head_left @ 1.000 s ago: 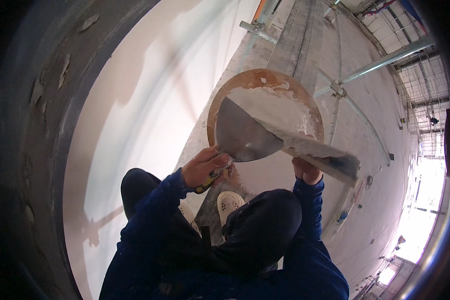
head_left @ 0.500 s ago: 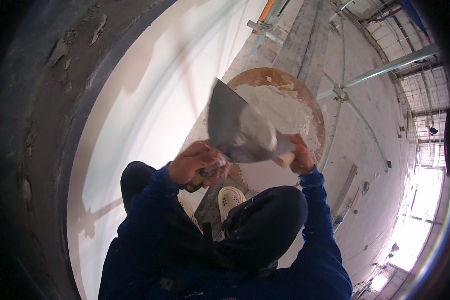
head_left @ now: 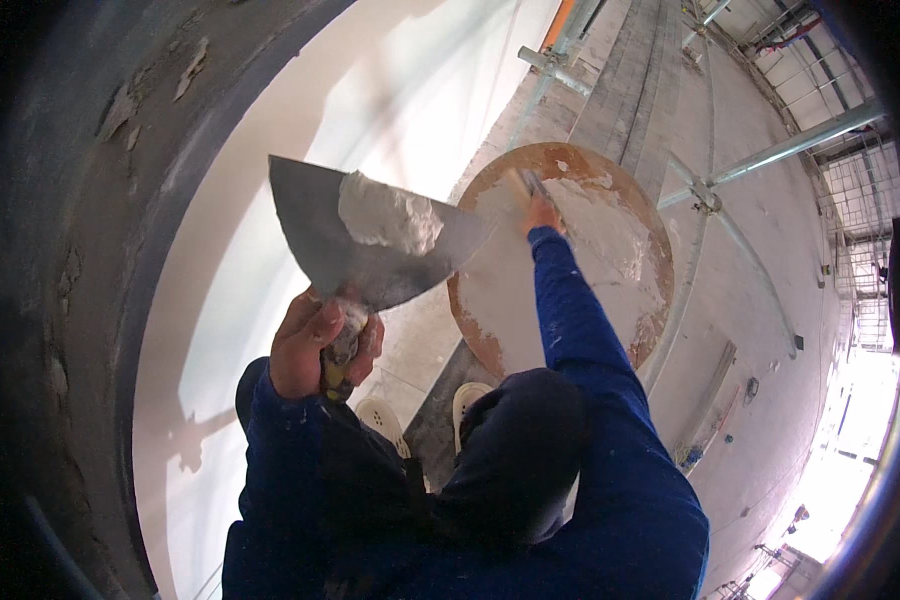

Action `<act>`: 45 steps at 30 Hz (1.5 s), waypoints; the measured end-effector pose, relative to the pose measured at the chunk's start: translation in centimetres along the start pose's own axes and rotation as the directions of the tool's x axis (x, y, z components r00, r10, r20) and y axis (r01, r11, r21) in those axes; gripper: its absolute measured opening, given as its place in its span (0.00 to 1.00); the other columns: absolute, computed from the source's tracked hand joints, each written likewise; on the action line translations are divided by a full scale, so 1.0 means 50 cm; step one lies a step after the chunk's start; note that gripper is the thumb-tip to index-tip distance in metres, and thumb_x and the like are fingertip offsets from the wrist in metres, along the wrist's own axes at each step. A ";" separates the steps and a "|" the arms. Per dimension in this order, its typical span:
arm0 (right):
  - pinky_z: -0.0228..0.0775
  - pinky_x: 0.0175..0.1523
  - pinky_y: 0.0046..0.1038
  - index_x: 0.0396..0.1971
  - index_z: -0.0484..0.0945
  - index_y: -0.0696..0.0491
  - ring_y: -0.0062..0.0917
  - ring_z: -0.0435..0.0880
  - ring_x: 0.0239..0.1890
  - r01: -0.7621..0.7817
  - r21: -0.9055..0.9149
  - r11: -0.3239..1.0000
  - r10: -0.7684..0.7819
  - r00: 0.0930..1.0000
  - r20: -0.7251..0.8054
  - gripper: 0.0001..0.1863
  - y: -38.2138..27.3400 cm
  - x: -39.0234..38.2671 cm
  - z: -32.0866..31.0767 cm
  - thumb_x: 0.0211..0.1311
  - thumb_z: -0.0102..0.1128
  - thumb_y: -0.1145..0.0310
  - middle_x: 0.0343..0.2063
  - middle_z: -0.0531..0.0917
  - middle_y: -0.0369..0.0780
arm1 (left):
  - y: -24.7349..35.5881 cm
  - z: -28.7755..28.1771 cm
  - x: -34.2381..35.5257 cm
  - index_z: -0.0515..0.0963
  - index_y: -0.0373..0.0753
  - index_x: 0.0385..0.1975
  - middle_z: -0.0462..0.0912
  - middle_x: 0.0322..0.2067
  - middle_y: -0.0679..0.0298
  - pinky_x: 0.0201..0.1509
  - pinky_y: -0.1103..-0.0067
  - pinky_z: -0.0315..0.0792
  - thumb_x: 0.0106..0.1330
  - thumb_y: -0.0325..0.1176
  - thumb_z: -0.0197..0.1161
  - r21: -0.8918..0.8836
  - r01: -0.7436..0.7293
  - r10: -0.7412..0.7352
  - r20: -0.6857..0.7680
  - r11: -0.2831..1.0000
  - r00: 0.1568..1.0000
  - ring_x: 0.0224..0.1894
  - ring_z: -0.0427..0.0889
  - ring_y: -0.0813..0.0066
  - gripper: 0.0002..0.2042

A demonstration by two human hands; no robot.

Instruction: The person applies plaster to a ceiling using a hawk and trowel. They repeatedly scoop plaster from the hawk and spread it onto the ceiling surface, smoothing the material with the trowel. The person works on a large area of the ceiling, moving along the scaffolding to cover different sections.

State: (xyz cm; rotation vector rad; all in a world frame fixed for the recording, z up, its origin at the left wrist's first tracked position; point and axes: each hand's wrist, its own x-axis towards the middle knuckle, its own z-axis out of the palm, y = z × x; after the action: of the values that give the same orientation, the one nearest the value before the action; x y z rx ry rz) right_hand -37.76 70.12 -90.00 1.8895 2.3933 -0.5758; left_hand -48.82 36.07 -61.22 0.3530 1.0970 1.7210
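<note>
My left hand (head_left: pixel 320 345) grips the handle of a wide metal plastering blade (head_left: pixel 365 255) raised in front of me, with a lump of white plaster (head_left: pixel 390 215) on its face. My right hand (head_left: pixel 542 212), at the end of a blue sleeve, reaches down onto a round brown board (head_left: pixel 570 260) smeared with white plaster and holds a small tool (head_left: pixel 525 185) against it. The tool's blade is mostly hidden. My white shoes (head_left: pixel 382 420) show below, between my arms.
A smooth white plastered wall (head_left: pixel 300 120) curves along the left. Metal scaffold tubes (head_left: pixel 770 150) cross at upper right over a grey concrete floor. Bright openings lie at the lower right.
My left hand lifted the wide blade up and to the left, now loaded with plaster. My right hand left the blade and reached out onto the round board.
</note>
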 end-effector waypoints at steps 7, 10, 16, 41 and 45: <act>0.61 0.50 0.47 0.51 0.66 0.40 0.40 0.72 0.46 0.372 -0.086 0.924 -0.336 0.900 0.279 0.25 0.008 -0.120 -0.015 0.48 0.47 0.68 0.43 0.74 0.45 | -0.013 -0.003 0.004 0.64 0.29 0.43 0.71 0.16 0.57 0.15 0.83 0.62 0.55 0.45 0.56 0.028 -0.012 0.012 0.020 1.000 1.000 0.10 0.66 0.77 0.25; 0.64 0.50 0.38 0.47 0.70 0.39 0.36 0.74 0.45 0.464 -0.103 0.880 -0.336 0.760 0.556 0.25 0.056 -0.150 -0.087 0.44 0.50 0.71 0.39 0.76 0.43 | -0.017 -0.005 0.026 0.64 0.30 0.43 0.71 0.18 0.56 0.14 0.84 0.62 0.57 0.44 0.55 0.025 0.014 -0.016 0.078 1.000 0.997 0.10 0.67 0.77 0.23; 0.70 0.38 0.30 0.37 0.74 0.53 0.32 0.78 0.31 0.457 0.354 0.816 -0.577 0.679 0.454 0.19 0.255 -0.176 -0.160 0.38 0.52 0.75 0.31 0.78 0.43 | -0.031 -0.011 0.046 0.65 0.32 0.41 0.72 0.20 0.54 0.15 0.85 0.63 0.63 0.39 0.47 0.020 0.051 -0.055 0.262 0.998 0.963 0.12 0.68 0.77 0.15; 0.57 0.50 0.31 0.45 0.73 0.51 0.35 0.73 0.45 0.924 0.186 0.335 -0.914 0.366 -0.174 0.23 0.025 -0.377 -0.489 0.42 0.55 0.70 0.43 0.75 0.46 | -0.089 -0.013 0.040 0.69 0.32 0.31 0.73 0.19 0.57 0.13 0.84 0.62 0.60 0.37 0.52 0.081 0.090 -0.116 0.422 0.993 0.899 0.11 0.67 0.78 0.12; 0.60 0.50 0.31 0.43 0.74 0.50 0.36 0.72 0.46 0.647 0.088 0.757 -0.653 0.750 0.104 0.24 0.110 -0.298 -0.371 0.38 0.51 0.74 0.41 0.75 0.47 | -0.029 -0.003 0.018 0.66 0.33 0.33 0.73 0.21 0.57 0.16 0.85 0.64 0.62 0.37 0.49 -0.075 0.029 0.005 0.416 0.997 0.909 0.12 0.67 0.79 0.12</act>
State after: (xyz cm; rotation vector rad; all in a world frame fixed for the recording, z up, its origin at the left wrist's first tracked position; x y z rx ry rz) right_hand -25.09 63.04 -70.36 0.9166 2.9336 -0.7506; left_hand -48.44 36.88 -62.69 0.6297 0.7147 1.5768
